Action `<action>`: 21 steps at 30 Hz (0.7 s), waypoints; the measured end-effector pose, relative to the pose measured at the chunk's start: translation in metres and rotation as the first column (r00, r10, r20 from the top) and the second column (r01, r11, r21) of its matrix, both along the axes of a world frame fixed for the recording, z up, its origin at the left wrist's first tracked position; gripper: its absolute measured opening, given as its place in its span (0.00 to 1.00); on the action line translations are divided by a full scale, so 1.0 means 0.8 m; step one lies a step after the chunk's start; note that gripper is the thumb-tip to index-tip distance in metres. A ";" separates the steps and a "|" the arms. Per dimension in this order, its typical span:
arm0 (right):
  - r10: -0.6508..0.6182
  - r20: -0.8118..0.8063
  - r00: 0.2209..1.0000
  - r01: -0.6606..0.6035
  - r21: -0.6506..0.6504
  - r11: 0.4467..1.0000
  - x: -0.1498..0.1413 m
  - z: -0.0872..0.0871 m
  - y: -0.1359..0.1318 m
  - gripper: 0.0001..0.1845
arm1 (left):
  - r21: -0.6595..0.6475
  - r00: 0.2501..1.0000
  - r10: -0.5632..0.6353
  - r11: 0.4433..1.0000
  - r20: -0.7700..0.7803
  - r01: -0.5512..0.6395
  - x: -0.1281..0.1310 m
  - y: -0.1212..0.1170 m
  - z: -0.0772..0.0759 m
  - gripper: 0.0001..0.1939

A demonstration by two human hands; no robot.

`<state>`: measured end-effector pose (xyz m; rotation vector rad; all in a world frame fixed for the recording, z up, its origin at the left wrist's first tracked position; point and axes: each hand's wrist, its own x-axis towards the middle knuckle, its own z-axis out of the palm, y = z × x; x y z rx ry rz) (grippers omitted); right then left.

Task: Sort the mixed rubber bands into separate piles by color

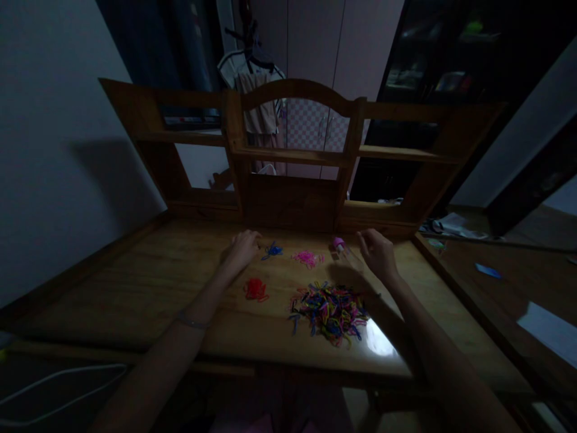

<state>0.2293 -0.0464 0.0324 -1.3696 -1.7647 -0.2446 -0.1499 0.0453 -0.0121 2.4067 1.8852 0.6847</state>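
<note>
Holding our curled left hand [246, 245] and right hand [376, 249] beyond the mixed loop pile [333, 310], we cannot tell whether they grasp anything; blue loops [273, 249] lie beyond that pile, leftward.

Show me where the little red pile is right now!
In the head view, the red pile lies on the desk, left of the big mixed-colour pile and nearer the person than the blue pile.
</note>
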 end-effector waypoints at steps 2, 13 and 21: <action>0.054 -0.006 0.999 -0.054 -0.028 0.998 -0.002 -0.008 -0.006 0.15 | -0.024 1.000 -0.014 1.000 -0.015 0.013 0.004 -0.001 -0.001 0.13; 0.134 -0.070 0.988 -0.141 -0.098 0.985 -0.012 0.006 -0.026 0.14 | 0.013 0.998 0.063 0.998 -0.023 -0.063 0.000 0.001 0.003 0.10; 0.081 -0.095 0.992 -0.084 -0.036 0.996 -0.002 0.008 -0.020 0.12 | 0.037 0.905 -0.320 0.946 0.280 0.323 0.075 -0.081 0.049 0.11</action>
